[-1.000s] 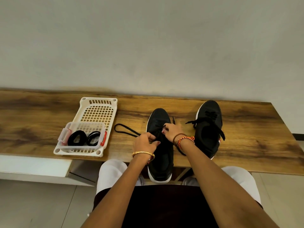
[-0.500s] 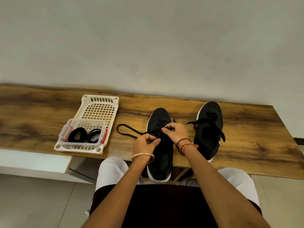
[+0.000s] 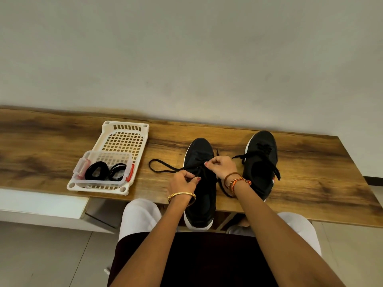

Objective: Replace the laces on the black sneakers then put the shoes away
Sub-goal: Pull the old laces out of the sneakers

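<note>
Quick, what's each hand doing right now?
Left hand: pinching the black lace over the left sneaker.
Right hand: pinching the same lace over that sneaker.

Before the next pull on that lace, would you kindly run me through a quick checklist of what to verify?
1. Both hands pinch the lace: ok. The left hand and right hand each pinch it over the near sneaker.
2. Sneaker steady on the table: not ok. Its heel overhangs the front edge.
3. Slack free to run: ok. The lace loops loose on the wood, left of the shoe.
4. Lace seated in the eyelet: cannot tell, the fingers hide it.
5. Spare laces at hand: ok. Coiled laces lie in the clear box inside the white basket.
6. Second sneaker clear of the work: ok, apart to the right.
</note>
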